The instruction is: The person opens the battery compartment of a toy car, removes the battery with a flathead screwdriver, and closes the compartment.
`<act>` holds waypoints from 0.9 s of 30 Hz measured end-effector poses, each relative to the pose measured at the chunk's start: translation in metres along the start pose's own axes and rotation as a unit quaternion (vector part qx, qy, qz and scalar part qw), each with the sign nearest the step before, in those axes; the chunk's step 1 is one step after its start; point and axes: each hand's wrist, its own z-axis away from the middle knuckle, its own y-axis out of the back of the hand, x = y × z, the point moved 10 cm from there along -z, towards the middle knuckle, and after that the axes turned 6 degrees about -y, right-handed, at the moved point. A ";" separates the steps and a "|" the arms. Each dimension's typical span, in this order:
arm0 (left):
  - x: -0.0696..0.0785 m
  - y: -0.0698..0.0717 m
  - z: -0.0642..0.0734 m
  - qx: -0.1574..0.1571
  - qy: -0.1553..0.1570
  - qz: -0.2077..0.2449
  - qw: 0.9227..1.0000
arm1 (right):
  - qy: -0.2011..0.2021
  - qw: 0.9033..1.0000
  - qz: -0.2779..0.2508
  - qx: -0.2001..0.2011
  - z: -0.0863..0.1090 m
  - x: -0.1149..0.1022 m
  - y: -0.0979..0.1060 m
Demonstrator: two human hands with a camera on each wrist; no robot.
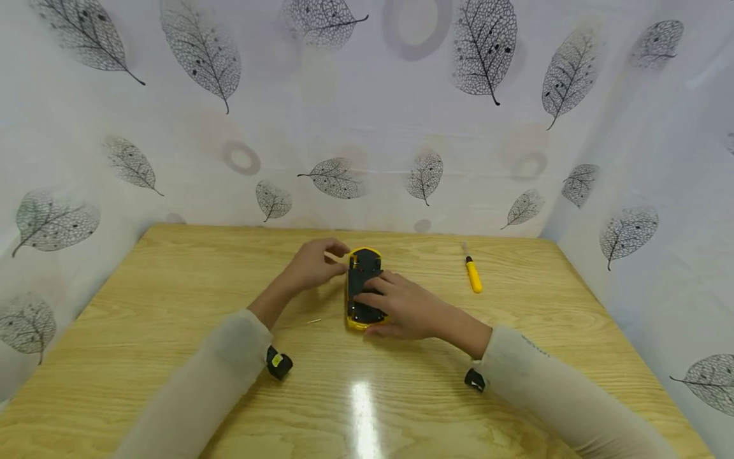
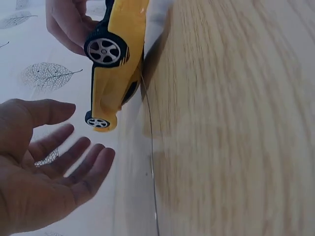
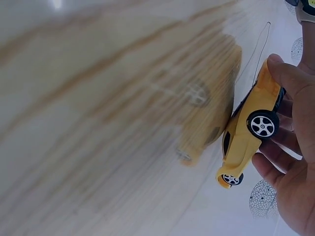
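Note:
A yellow toy car (image 1: 358, 278) lies upside down on the table with its black underside facing up. My right hand (image 1: 406, 307) grips it from the right: the fingers lie across the underside and the thumb is against the near end, as the toy car (image 3: 247, 132) in the right wrist view also shows. Beside the car's far left part is my left hand (image 1: 312, 264). In the left wrist view the fingers of the left hand (image 2: 54, 167) are spread and loosely bent, with a gap between them and the toy car (image 2: 114, 81).
A screwdriver (image 1: 473, 274) with a yellow handle lies to the right, its shaft pointing to the back. Left of the car's near end lies a thin brass-coloured piece (image 1: 313, 321), too small to identify. A leaf-patterned curtain (image 1: 367, 127) hangs behind the wooden table (image 1: 195, 280).

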 end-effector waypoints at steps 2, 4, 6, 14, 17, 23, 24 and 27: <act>-0.008 -0.003 0.002 0.003 0.043 0.042 0.998 | -0.001 1.000 0.000 0.001 0.000 -0.001 0.001; -0.015 -0.007 0.004 0.004 0.084 0.088 0.993 | 0.000 1.000 0.001 0.004 -0.001 -0.002 0.003; -0.021 -0.013 0.007 0.003 0.121 0.127 0.985 | 0.003 1.000 0.002 0.009 -0.001 -0.002 0.004; -0.028 -0.030 0.015 -0.026 0.171 0.223 0.959 | 0.010 1.000 -0.002 0.017 -0.001 -0.003 0.004; -0.029 -0.036 0.017 -0.038 0.180 0.253 0.950 | 0.010 1.000 -0.002 0.011 -0.001 -0.003 0.003; -0.034 -0.042 0.017 -0.048 0.188 0.284 0.939 | 0.016 1.000 -0.005 0.019 -0.001 -0.004 0.005; -0.034 -0.043 0.017 -0.049 0.185 0.286 0.939 | 0.018 1.000 -0.005 0.023 -0.001 -0.004 0.006; -0.035 -0.044 0.017 -0.053 0.184 0.296 0.936 | 0.022 0.999 -0.006 0.030 -0.001 -0.005 0.008</act>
